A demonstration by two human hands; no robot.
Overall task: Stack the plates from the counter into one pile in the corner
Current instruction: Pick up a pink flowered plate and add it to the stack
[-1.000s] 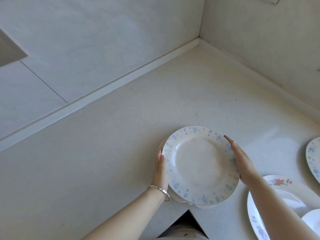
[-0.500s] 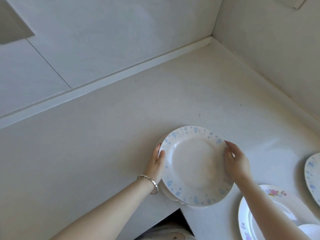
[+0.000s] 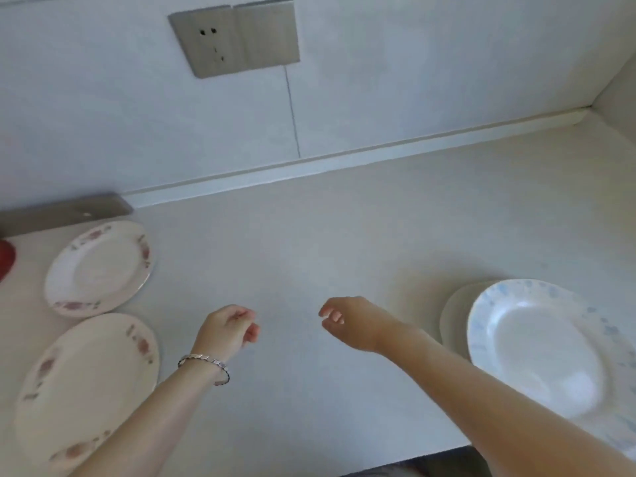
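I see my left hand (image 3: 227,330) and right hand (image 3: 354,321) over the counter (image 3: 309,242), fingers loosely curled, holding nothing. The pile (image 3: 454,315), topped by a blue-flecked plate (image 3: 537,349), sits at the right. A far pink-flowered plate (image 3: 99,268) and a near pink-flowered plate (image 3: 86,387) lie at the left.

Stack so far: a blue-speckled plate (image 3: 547,352) lying flat on a plain white plate (image 3: 454,318) that peeks out underneath, well off to the right of the wall socket (image 3: 234,39). Two pink-flowered plates, far one (image 3: 99,266) and near one (image 3: 86,390), lie flat just beside each other, left of the socket.
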